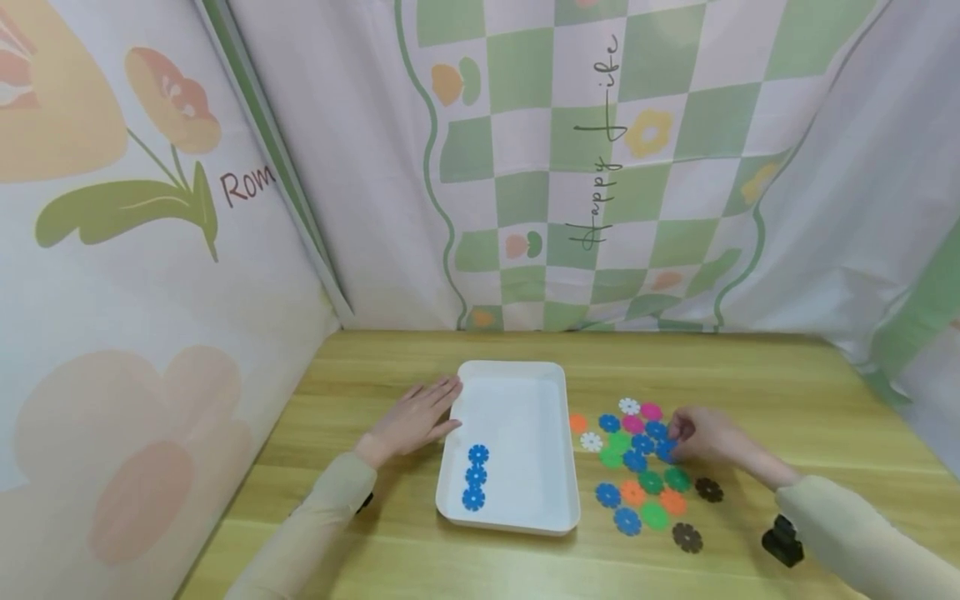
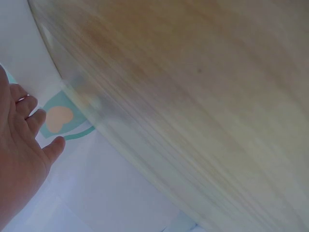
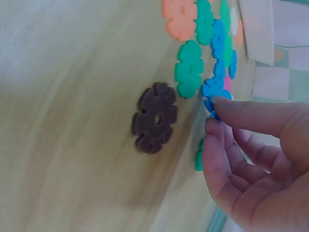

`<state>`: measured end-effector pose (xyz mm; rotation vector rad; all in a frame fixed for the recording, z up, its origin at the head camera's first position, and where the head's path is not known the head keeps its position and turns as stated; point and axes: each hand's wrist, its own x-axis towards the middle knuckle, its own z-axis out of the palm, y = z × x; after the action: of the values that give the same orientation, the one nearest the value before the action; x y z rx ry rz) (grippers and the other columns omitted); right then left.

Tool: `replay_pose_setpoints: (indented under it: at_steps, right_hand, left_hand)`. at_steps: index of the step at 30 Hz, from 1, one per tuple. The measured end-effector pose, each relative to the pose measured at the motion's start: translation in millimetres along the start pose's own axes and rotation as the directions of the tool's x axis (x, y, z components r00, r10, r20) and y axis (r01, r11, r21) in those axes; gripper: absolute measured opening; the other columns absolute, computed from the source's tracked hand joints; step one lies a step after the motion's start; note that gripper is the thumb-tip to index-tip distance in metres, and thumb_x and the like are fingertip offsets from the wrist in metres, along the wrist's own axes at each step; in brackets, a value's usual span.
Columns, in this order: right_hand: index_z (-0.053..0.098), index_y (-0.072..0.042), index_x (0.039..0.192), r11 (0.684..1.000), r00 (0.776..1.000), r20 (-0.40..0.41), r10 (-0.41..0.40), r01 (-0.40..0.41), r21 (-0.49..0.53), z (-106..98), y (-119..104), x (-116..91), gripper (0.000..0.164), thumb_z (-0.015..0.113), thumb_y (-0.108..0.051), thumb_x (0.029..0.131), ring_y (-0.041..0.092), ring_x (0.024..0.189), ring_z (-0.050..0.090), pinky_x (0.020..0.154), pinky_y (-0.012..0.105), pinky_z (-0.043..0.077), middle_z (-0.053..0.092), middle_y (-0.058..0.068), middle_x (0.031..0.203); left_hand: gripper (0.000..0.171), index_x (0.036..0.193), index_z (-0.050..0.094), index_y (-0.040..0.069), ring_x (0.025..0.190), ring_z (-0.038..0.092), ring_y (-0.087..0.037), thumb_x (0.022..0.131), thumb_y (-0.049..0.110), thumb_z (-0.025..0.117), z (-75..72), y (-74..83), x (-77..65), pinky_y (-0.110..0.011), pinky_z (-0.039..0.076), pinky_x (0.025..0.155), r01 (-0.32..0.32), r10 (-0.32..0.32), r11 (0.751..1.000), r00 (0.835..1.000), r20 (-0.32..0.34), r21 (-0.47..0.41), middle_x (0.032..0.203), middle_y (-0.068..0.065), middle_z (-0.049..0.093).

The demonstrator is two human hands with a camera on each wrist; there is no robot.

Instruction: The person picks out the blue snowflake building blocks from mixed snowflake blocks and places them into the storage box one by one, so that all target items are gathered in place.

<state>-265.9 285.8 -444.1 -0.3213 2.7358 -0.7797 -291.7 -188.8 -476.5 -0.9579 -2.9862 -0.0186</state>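
Note:
My right hand (image 1: 708, 435) is at the right edge of a loose spread of notched plastic flower discs. Its thumb and fingertips pinch a blue flower disc (image 3: 215, 92), partly hidden by the thumb in the right wrist view. More blue discs (image 1: 635, 461) lie just beside it. On the left, my left hand (image 1: 416, 421) lies with extended fingers along the left rim of a white tray (image 1: 517, 400). Inside that tray, three blue flower discs (image 1: 476, 476) form a column near the lower left corner. The left wrist view shows the left hand (image 2: 24, 130) with fingers spread.
Green (image 1: 655, 515), orange (image 1: 672, 501), pink (image 1: 651, 412) and white (image 1: 629, 406) discs lie right of the tray on the wooden table (image 1: 375, 533). Two dark brown discs (image 1: 687, 537) sit nearer the front. A patterned curtain (image 1: 517, 142) hangs behind the table.

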Motion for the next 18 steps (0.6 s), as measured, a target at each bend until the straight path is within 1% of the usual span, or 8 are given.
replay_pose_setpoints:
  at_steps: [4,7,10,14,18]
  right_hand:
    - [0.063,-0.001,0.091,1.000,1.000,0.014,-0.025,0.025,0.010,-4.7,-2.6,1.1,0.018,0.074,-0.007,0.079,0.018,0.079,0.057,0.067,0.031,0.051,0.065,0.007,0.086]
    - [0.063,0.000,0.092,0.998,0.999,0.011,-0.051,0.050,0.023,-8.4,-8.7,1.6,0.014,0.071,-0.007,0.082,0.018,0.081,0.059,0.067,0.031,0.054,0.067,0.009,0.088]
    - [0.064,0.001,0.094,0.996,0.998,0.014,-0.065,0.064,0.059,-11.1,-18.4,2.7,0.013,0.068,-0.008,0.085,0.017,0.081,0.061,0.067,0.031,0.056,0.068,0.010,0.090]
    - [0.063,0.002,0.099,0.989,0.995,0.051,-0.082,0.075,0.128,-12.7,-34.4,8.0,0.014,0.064,-0.008,0.089,0.016,0.075,0.060,0.062,0.031,0.055,0.067,0.009,0.089]
    - [0.062,0.002,0.100,0.978,0.991,0.093,-0.096,0.076,0.194,-11.6,-51.3,18.4,0.012,0.061,-0.008,0.093,0.018,0.076,0.063,0.064,0.034,0.057,0.066,0.010,0.087]
  left_hand:
    - [0.070,0.159,0.020,0.012,0.154,0.025,-0.023,0.105,0.054,0.034,0.2,-0.3,0.1,-0.051,0.028,0.123,-0.001,0.001,1.000,1.000,-0.001,0.000,0.166,-0.005,0.021]
    - [0.070,0.159,0.020,0.011,0.154,0.025,-0.024,0.105,0.054,0.034,0.1,-0.2,-0.1,-0.051,0.028,0.123,-0.001,0.001,1.000,1.000,-0.003,-0.009,0.166,-0.005,0.021]
    - [0.070,0.159,0.021,0.011,0.154,0.025,-0.024,0.105,0.054,0.034,-0.3,0.2,0.1,-0.051,0.028,0.124,0.000,0.000,1.000,1.000,-0.006,-0.014,0.166,-0.006,0.022]
    - [0.070,0.159,0.021,0.012,0.154,0.024,-0.024,0.105,0.055,0.033,-0.6,0.5,0.0,-0.051,0.027,0.124,0.007,-0.007,1.000,1.000,0.001,-0.011,0.166,-0.005,0.021]
    - [0.070,0.159,0.021,0.012,0.154,0.024,-0.024,0.105,0.055,0.033,-0.5,0.7,0.0,-0.051,0.027,0.124,0.010,-0.010,1.000,1.000,0.007,-0.013,0.167,-0.005,0.021]
